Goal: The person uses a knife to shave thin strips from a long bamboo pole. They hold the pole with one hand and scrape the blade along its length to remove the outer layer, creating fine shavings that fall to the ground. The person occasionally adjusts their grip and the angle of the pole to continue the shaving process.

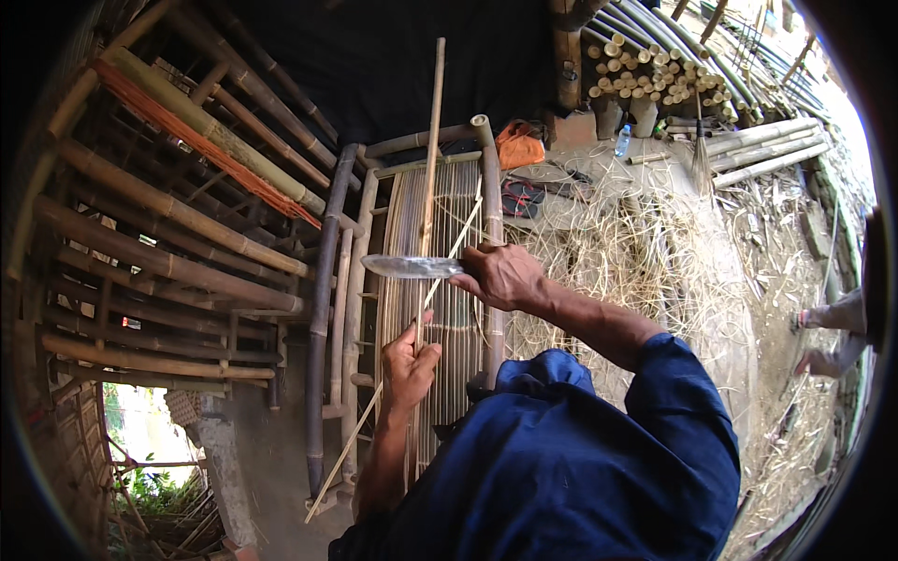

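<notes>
A broad-bladed knife (pixel 407 267) is in my right hand (pixel 503 277), its fingers closed round the handle. The blade points left and lies across a long bamboo stick (pixel 434 140), which runs away from me over a slatted bamboo bench (pixel 393 220). My left hand (pixel 410 365) is closed round the stick's near end, with the thumb and a finger stretched along it. A thin pale bamboo strip (pixel 367 421) slants from beside the knife past my left hand to the lower left. Whether that strip is also gripped, I cannot tell.
Bamboo railings (pixel 178 243) fill the left. Curly bamboo shavings (pixel 636 271) cover the ground at right. An orange bag (pixel 520 143), a plastic bottle (pixel 623 141), a broom (pixel 702 159) and stacked bamboo poles (pixel 655 75) are farther off. Another person's legs (pixel 832 318) show at the right edge.
</notes>
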### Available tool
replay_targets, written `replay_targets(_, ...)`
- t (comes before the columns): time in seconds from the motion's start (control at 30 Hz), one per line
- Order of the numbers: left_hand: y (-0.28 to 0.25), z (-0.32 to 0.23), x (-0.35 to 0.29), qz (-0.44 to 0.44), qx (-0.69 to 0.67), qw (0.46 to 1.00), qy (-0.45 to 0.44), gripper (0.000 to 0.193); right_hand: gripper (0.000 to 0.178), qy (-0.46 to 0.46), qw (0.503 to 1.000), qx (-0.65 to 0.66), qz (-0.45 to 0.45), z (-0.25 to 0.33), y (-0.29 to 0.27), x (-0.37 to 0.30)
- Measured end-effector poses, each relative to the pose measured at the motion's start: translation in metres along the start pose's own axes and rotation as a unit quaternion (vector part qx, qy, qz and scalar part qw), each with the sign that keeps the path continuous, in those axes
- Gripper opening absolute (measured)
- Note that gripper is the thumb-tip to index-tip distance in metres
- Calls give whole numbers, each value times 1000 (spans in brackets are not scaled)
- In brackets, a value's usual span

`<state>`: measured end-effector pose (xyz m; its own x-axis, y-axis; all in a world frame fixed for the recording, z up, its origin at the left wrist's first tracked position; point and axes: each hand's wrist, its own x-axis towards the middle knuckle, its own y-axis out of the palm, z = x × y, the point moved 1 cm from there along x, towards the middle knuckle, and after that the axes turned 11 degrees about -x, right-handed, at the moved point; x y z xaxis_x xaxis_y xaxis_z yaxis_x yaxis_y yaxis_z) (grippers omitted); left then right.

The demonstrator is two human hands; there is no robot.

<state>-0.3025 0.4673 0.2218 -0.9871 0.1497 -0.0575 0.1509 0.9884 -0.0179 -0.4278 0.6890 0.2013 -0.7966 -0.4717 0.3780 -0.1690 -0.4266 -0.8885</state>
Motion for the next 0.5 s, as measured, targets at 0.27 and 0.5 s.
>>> replay_targets(0.27, 0, -1, -24, 26, -19, 999, 21, 55, 67, 33, 999, -39, -11, -21, -9, 12)
replay_targets(0.5, -5, -11, -47, 32, 4, 999, 15, 52, 69, 177, 983, -41, -31, -94, -30, 70)
